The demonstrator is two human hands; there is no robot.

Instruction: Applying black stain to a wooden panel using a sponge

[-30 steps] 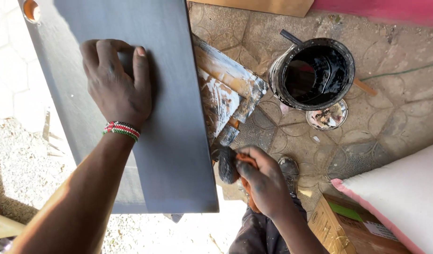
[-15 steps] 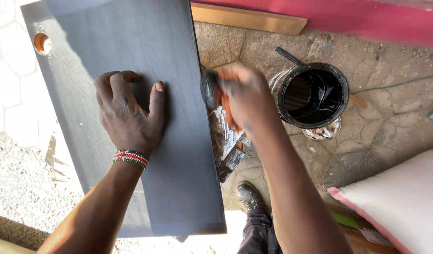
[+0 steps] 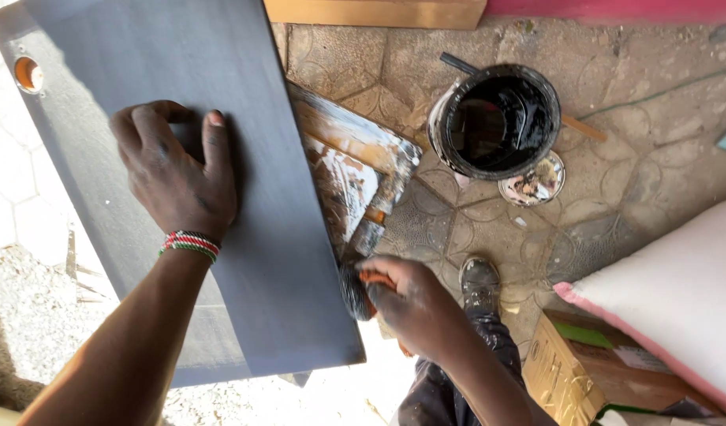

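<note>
Right hand (image 3: 414, 304) grips brush (image 3: 353, 290) at board's (image 3: 244, 237) edge (lower right); left hand (image 3: 173, 173) flat.

One grey board (image 3: 181, 158), one paint bucket (image 3: 495, 122), one shoe (image 3: 479, 284).

On the stone floor (image 3: 639, 150) you see a black paint bucket (image 3: 494, 120), its lid (image 3: 534, 183) touching, and what may be a cardboard box (image 3: 584, 375).

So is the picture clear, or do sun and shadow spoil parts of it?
Head view: mostly sharp. Harsh sun washes out the ground at the bottom edge below the grey board; the left hand casts a shadow on the board; the paint bucket glints; the right hand is slightly soft.
</note>
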